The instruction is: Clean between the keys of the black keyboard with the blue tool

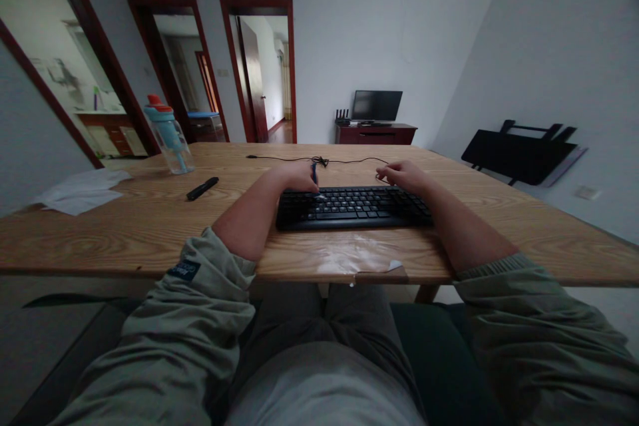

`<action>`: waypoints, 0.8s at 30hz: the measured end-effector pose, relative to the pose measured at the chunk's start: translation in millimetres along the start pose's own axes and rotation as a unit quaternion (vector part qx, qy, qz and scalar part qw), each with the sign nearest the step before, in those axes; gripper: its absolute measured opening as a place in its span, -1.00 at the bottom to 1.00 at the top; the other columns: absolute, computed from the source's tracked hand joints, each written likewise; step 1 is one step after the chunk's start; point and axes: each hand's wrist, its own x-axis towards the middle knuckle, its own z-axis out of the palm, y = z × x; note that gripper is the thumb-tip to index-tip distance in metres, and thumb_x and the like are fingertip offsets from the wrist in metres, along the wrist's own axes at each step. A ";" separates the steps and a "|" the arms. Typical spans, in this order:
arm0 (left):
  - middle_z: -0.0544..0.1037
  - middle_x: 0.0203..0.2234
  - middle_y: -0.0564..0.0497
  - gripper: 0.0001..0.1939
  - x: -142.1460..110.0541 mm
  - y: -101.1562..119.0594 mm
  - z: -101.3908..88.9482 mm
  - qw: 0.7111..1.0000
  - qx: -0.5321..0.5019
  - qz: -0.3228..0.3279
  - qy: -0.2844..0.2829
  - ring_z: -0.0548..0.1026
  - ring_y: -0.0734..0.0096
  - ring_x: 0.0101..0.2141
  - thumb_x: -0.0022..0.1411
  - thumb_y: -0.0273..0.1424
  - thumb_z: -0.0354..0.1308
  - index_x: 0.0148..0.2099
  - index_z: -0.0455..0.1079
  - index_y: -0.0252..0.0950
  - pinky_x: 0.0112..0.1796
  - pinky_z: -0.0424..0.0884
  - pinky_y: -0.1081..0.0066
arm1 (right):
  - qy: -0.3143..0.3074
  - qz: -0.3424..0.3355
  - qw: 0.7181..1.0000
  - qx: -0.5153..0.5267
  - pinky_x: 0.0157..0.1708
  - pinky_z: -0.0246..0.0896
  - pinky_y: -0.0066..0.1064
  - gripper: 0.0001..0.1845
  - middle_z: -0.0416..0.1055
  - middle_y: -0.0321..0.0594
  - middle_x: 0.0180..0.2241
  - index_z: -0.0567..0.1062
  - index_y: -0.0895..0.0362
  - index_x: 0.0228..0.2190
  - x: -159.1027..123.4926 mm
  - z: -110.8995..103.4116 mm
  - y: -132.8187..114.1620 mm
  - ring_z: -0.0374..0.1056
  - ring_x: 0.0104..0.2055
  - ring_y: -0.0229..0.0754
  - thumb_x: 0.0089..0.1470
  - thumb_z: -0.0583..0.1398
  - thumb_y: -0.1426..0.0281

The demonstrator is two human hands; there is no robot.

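A black keyboard (349, 208) lies on the wooden table in front of me. My left hand (301, 176) is closed around a slim dark-blue tool (314, 172) held nearly upright. Its pale lower end meets the keys on the keyboard's left half; the exact kind of tool is too small to tell. Above the keyboard's right side, the bent fingers of my right hand (403, 175) are closed at the thin black keyboard cable (354, 161). That cable runs left behind the keyboard, through a tied bundle, to its plug.
On the left of the table (239, 206) are a black marker-like object (202, 188), white paper tissues (84, 190) and a clear water bottle (170, 136) with a red lid. Clear tape (349, 256) covers the front edge. Beyond stand a cabinet and a monitor (377, 106).
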 end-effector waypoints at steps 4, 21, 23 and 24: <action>0.61 -0.14 -0.08 -0.69 -27.3 -29.6 -8.7 0.999 0.018 -0.025 -0.025 0.48 0.33 -0.21 0.17 -0.30 0.21 -0.09 0.55 -0.36 -0.24 0.30 0.46 | -0.007 -0.005 1.000 -0.006 -0.35 0.15 -0.36 -0.45 0.48 -0.07 -0.33 0.59 0.30 -0.20 2.1 1.7 3.4 0.32 -0.34 -0.14 0.20 0.10 0.06; 0.60 -0.17 -0.16 -0.62 35.6 40.1 -4.0 0.985 -0.084 0.063 0.139 0.50 0.25 -0.23 0.25 -0.17 0.13 -0.11 0.56 -0.36 -0.21 0.35 0.37 | 0.006 0.013 1.000 -0.001 -0.36 0.12 -0.36 -0.41 0.45 -0.11 -0.41 0.60 0.31 -0.21 -0.5 -2.9 3.6 0.30 -0.38 -0.16 0.18 0.09 0.03; 0.60 -0.23 -0.17 -0.59 56.5 68.4 10.1 0.981 -0.102 0.075 0.147 0.50 0.23 -0.26 0.25 -0.12 0.13 -0.14 0.57 -0.37 -0.24 0.35 0.35 | 0.012 0.009 1.000 0.001 -0.37 0.11 -0.37 -0.41 0.44 -0.12 -0.43 0.60 0.31 -0.24 0.3 -2.8 5.6 0.28 -0.39 -0.17 0.15 0.09 0.02; 0.60 -0.27 -0.17 -0.58 65.7 80.0 16.6 0.979 -0.107 0.089 0.148 0.51 0.22 -0.28 0.25 -0.11 0.12 -0.15 0.56 -0.36 -0.25 0.35 0.34 | 0.017 0.003 1.000 0.004 -0.38 0.10 -0.37 -0.40 0.43 -0.13 -0.44 0.60 0.31 -0.26 0.9 -2.9 6.8 0.27 -0.39 -0.18 0.14 0.09 0.01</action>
